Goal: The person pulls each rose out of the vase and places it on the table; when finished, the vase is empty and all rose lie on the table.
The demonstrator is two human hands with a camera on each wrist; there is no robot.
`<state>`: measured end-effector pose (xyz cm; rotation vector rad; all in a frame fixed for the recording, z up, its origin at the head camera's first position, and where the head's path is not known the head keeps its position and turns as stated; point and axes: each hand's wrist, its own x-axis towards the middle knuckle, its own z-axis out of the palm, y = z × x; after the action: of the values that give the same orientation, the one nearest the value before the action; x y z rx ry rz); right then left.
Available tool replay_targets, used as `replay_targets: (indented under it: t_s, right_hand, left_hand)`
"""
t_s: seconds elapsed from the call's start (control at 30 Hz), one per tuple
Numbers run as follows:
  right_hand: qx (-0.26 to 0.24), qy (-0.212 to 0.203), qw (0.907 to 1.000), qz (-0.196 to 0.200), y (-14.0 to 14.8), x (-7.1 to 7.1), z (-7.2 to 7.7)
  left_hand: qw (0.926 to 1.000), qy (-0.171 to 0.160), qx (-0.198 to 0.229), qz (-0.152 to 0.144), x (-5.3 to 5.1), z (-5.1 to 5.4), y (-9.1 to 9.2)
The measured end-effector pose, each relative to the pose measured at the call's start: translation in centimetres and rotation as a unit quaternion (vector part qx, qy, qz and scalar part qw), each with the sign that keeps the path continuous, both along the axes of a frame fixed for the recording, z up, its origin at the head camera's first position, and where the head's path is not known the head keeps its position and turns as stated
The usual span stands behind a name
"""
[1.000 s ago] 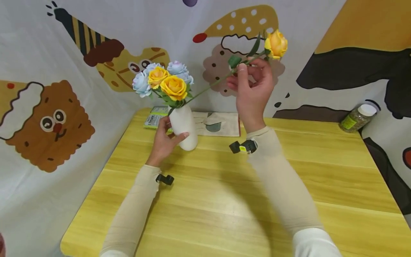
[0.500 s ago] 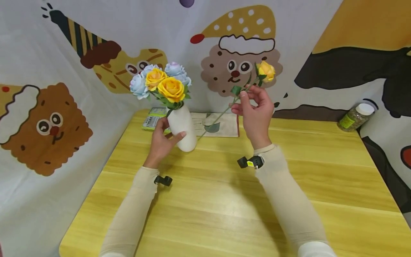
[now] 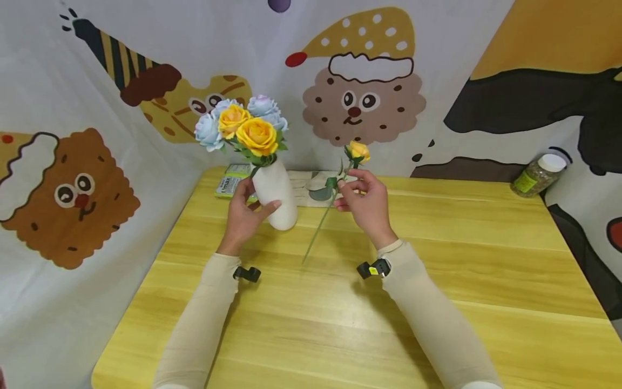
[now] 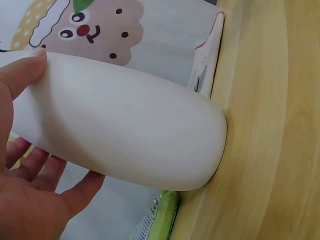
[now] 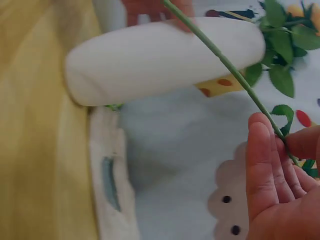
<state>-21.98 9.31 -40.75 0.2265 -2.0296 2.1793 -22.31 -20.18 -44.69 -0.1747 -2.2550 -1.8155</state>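
A white vase point(image 3: 276, 194) stands on the wooden table, with several pale blue roses point(image 3: 209, 131) and two yellow roses point(image 3: 257, 136) in its mouth. My left hand point(image 3: 243, 219) grips the vase from its left side, thumb across the front, as the left wrist view also shows. To the right of the vase, my right hand point(image 3: 366, 205) pinches the stem of a single yellow rose point(image 3: 359, 152) just below its leaves. In the right wrist view the green stem point(image 5: 220, 52) passes between thumb and fingers. Its lower end points down and left, in front of the vase.
Behind the vase lie a green-and-white packet point(image 3: 228, 183) and a folded printed cloth point(image 3: 311, 189). A jar with a white lid point(image 3: 539, 175) stands at the table's back right. A curtain with cartoon prints point(image 3: 272, 43) hangs right behind the table point(image 3: 316, 319).
My right hand has come down and slightly left with the yellow rose; its stem has left the vase mouth and now hangs beside the vase. My left hand stays on the vase.
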Motion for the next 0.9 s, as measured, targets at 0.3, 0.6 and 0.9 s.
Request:
replay_targets:
  t_s: [0.3,0.6,0.9]
  right_hand:
    - [0.086,-0.076,0.9909,0.069,-0.8,0.6,-2.9]
    - [0.13,-0.146,0.9722,0.129,-2.3,1.0,-5.7]
    - [0.172,-0.2,0.9493,0.172,-3.2,1.6,-7.4]
  left_hand:
    - [0.9999,0.006,-0.01,0.001,-0.1,-0.2,-0.2]
    - [0.9999,0.008,-0.007,-0.005,-0.2,-0.2,-0.2]
    - [1.0,0.006,-0.007,-0.003,-0.5,-0.4,-0.3]
